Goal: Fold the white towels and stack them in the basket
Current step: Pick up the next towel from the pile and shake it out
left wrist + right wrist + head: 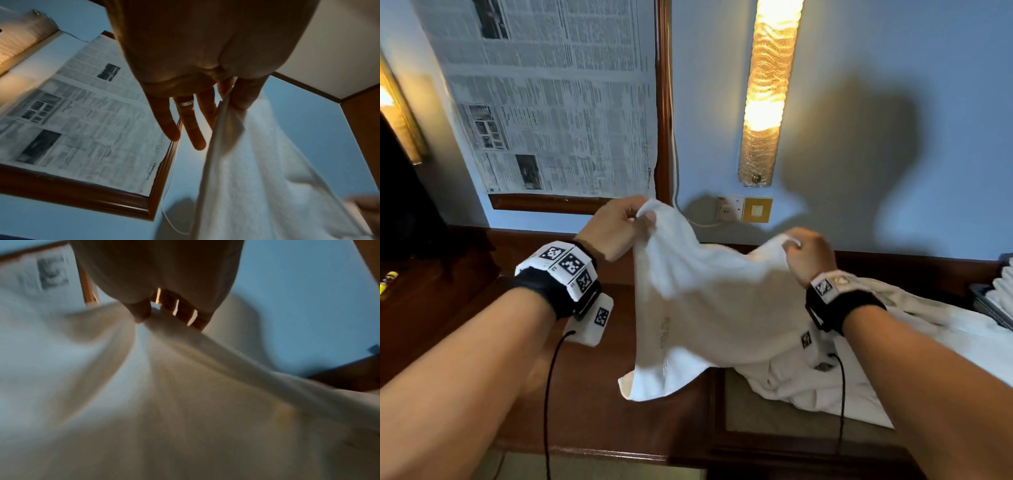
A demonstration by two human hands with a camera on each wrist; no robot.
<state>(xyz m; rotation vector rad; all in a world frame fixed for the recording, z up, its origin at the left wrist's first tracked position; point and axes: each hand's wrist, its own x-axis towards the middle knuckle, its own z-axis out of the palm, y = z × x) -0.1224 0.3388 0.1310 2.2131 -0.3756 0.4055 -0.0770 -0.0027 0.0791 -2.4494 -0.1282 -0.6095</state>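
Observation:
A white towel [709, 308] hangs in the air between my two hands over the dark wooden desk. My left hand [619, 226] pinches its upper left corner between thumb and forefinger; in the left wrist view the other fingers [185, 123] point straight beside the towel [257, 178]. My right hand [808, 253] pinches the upper right corner, and the right wrist view shows the towel [185, 394] fanning out from that grip, blurred. More white towels [893, 359] lie crumpled on the desk under my right arm. A basket [993, 305] with folded white cloth sits at the far right edge.
The wooden desk [592, 394] runs along a blue wall. A framed newspaper [551, 102] hangs upper left, a lit wall lamp [767, 92] beside it, and a socket plate [743, 209] with a cord just behind the towel. A yellow object [387, 279] lies far left.

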